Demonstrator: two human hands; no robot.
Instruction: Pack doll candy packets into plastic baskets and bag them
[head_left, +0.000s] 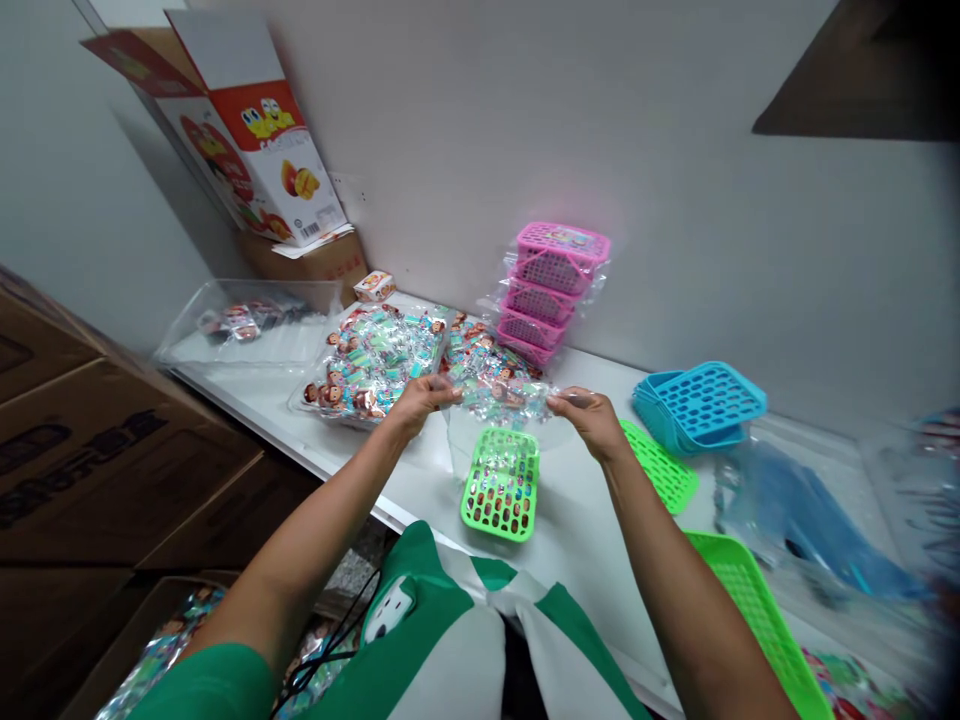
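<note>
A clear plastic bag [551, 432] is stretched between my two hands, its mouth toward the wall. My left hand [426, 403] pinches one corner, and my right hand [589, 418] pinches the other. Below them on the table lies a lime green plastic basket [500, 490] with a slotted face up; small coloured packets show through the slots. The bag overlaps the far part of this basket; whether the basket is inside it, I cannot tell. Beyond my left hand sits a clear tray of shiny printed packets [382, 355], with more loose packets [480, 350] beside it.
Bagged pink baskets [551, 290] are stacked against the wall. To the right are blue lids [705, 405], a green lid [660, 465], a green basket [757, 610] and plastic bags [810, 520]. An open printed carton [255, 140] stands at back left; brown boxes [97, 430] flank the table [585, 540].
</note>
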